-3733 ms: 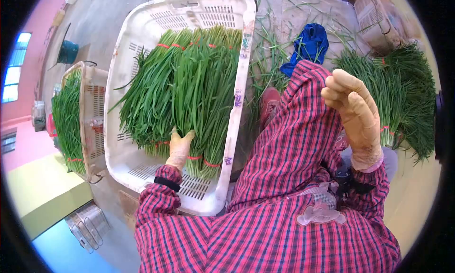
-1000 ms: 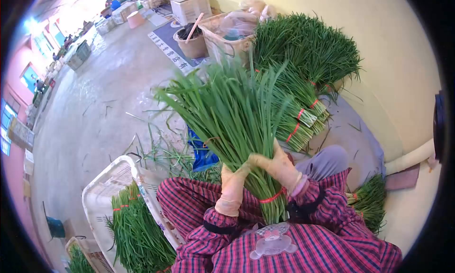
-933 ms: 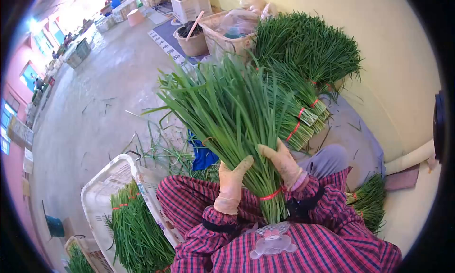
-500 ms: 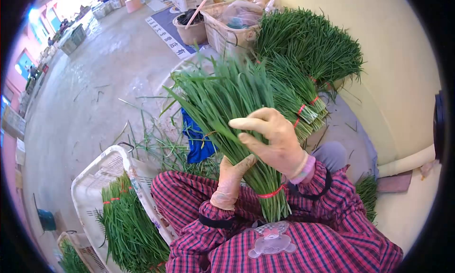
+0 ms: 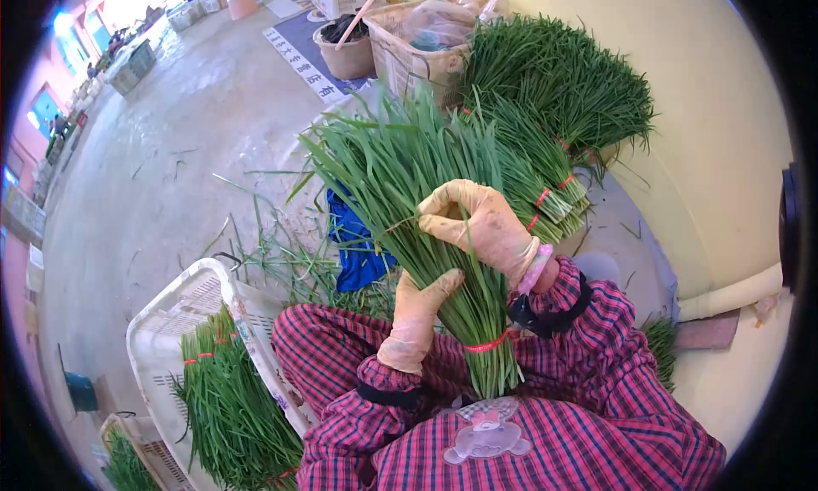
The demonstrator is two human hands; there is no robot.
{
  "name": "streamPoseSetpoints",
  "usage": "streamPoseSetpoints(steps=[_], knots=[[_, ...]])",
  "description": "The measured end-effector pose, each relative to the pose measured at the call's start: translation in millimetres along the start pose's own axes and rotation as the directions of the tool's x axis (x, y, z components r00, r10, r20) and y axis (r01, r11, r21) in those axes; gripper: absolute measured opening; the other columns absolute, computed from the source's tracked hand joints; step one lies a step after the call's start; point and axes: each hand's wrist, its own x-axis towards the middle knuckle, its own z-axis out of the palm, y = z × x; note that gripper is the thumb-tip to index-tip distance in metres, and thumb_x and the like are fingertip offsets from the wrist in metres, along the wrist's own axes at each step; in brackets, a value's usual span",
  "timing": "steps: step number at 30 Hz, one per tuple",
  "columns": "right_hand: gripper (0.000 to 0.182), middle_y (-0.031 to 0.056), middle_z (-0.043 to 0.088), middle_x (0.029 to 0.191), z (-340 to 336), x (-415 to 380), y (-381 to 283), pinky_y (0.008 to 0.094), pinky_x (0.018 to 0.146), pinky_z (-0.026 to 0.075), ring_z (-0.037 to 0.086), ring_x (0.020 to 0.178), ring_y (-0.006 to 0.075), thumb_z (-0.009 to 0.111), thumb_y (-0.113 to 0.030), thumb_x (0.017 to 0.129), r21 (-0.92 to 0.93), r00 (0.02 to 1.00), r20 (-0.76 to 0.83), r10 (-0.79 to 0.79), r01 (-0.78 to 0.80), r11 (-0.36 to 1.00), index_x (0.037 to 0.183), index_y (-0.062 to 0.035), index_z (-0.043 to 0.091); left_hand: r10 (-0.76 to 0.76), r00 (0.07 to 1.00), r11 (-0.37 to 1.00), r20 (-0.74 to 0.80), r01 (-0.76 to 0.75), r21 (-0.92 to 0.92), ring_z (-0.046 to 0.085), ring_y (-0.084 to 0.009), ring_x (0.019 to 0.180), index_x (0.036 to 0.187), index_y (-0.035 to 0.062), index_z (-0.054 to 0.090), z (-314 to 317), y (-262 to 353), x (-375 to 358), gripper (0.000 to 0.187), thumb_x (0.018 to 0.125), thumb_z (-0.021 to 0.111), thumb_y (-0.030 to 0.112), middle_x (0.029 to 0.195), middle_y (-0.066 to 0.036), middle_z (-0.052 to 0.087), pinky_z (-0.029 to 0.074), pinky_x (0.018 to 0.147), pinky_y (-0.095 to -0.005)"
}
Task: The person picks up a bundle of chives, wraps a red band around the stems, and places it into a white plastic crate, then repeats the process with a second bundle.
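A large bunch of garlic chives (image 5: 405, 171) leans across my lap, leaves fanned away from me. A red band (image 5: 487, 344) ties it near the cut stems. My left hand (image 5: 416, 319), in a pale rubber glove, wraps around the bunch's left side above the band, thumb across the stems. Over the leaves, my gloved right hand (image 5: 484, 228) has thumb and forefinger pinched together at a thin brownish chive leaf (image 5: 397, 227). Its other fingers are curled and partly hidden.
A white plastic basket (image 5: 146, 355) with banded chives stands at my left. More chive bunches (image 5: 558, 90) are piled ahead to the right, beside a crate with plastic bags (image 5: 396, 52) and a bucket (image 5: 348, 58). Loose leaves and a blue cloth (image 5: 354, 252) lie in front.
My right thumb and forefinger, apart before, have closed on a thin leaf. The right wrist has turned slightly. My left hand keeps its hold on the bunch.
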Motion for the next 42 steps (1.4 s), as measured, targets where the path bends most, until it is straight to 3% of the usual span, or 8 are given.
streamPoseSetpoints(steps=[7,16,21,23,27,31,37,42], knots=[[0.015,-0.0014,0.066,0.088,-13.9,-2.2,-37.2,0.0228,0.075,0.049,0.058,0.081,0.0051,0.071,-0.014,0.087,0.231,0.99,-0.11,-0.091,0.114,0.966,0.095,-0.0011,0.067,0.136,0.99,0.989,0.035,-0.138,0.06,0.064,-0.0141,0.094,0.119,0.0029,0.058,27.4,58.3,-6.2,0.04,0.084,0.076,0.011,0.11,-0.004,0.067,0.052,0.085,-0.0299],[0.013,0.0012,0.063,0.083,-6.2,-60.1,-78.5,0.023,0.061,0.047,0.057,0.066,0.0079,0.067,-0.012,0.09,0.505,0.999,-0.041,0.003,0.018,0.863,0.097,-0.0033,0.06,-0.045,0.997,0.856,0.057,0.009,0.517,0.063,-0.0123,0.093,0.126,0.0,0.056,45.4,169.5,-75.7,0.042,0.09,0.07,0.016,0.11,-0.006,0.066,0.052,0.083,-0.0286],[0.016,0.002,0.063,0.08,37.9,-109.8,-47.1,0.0213,0.056,0.046,0.056,0.06,0.007,0.066,-0.018,0.092,0.628,0.976,0.168,0.136,-0.212,0.748,0.1,-0.0042,0.06,-0.264,0.948,0.801,-0.18,0.319,0.506,0.062,-0.0126,0.095,0.129,0.0001,0.054,18.5,159.4,-136.5,0.048,0.089,0.072,0.02,0.112,-0.005,0.065,0.052,0.084,-0.0285],[0.019,0.001,0.061,0.075,50.7,-119.8,-33.0,0.0216,0.053,0.045,0.055,0.059,0.0064,0.066,-0.02,0.092,0.526,0.918,0.354,0.176,-0.352,0.774,0.101,-0.0043,0.061,-0.314,0.923,0.793,-0.222,0.384,0.473,0.061,-0.0125,0.098,0.129,0.0005,0.054,0.7,143.0,-154.3,0.048,0.088,0.073,0.017,0.115,-0.004,0.064,0.051,0.087,-0.029],[0.016,-0.0007,0.058,0.068,69.0,-123.7,-6.8,0.0218,0.05,0.042,0.05,0.053,0.0056,0.068,-0.021,0.091,0.449,0.867,0.441,0.233,-0.437,0.779,0.092,-0.0053,0.065,-0.337,0.916,0.805,-0.219,0.401,0.437,0.061,-0.0121,0.1,0.131,0.0017,0.053,-25.8,107.3,-173.6,0.05,0.088,0.074,0.016,0.115,-0.004,0.064,0.051,0.088,-0.0288],[0.017,-0.0038,0.063,0.077,50.6,-111.4,-2.4,0.0189,0.055,0.04,0.054,0.06,0.0041,0.066,-0.026,0.092,0.46,0.871,0.33,0.363,-0.485,0.744,0.091,-0.0098,0.067,-0.326,0.917,0.864,-0.231,0.388,0.321,0.061,-0.0116,0.099,0.129,0.0034,0.053,-35.4,93.5,-176.8,0.048,0.088,0.074,0.018,0.115,-0.002,0.064,0.051,0.087,-0.0281],[0.017,-0.0006,0.069,0.094,24.8,-95.2,36.6,0.0201,0.053,0.043,0.063,0.065,0.0078,0.062,-0.026,0.096,0.757,0.926,0.294,0.239,-0.378,0.533,0.101,-0.0104,0.066,-0.295,0.902,0.864,-0.314,0.393,0.317,0.061,-0.0115,0.098,0.127,0.003,0.054,-55.3,92.6,-177.4,0.044,0.091,0.071,0.021,0.114,-0.003,0.065,0.051,0.086,-0.0285],[0.017,0.0025,0.069,0.094,28.2,-101.8,18.9,0.0244,0.062,0.054,0.068,0.074,0.0137,0.06,-0.024,0.098,0.74,0.875,0.424,0.236,-0.484,0.467,0.105,-0.0098,0.063,-0.279,0.91,0.883,-0.308,0.368,0.289,0.062,-0.0116,0.096,0.127,0.0028,0.054,-63.4,90.9,-180.3,0.044,0.091,0.07,0.023,0.114,-0.003,0.065,0.051,0.085,-0.0278]])
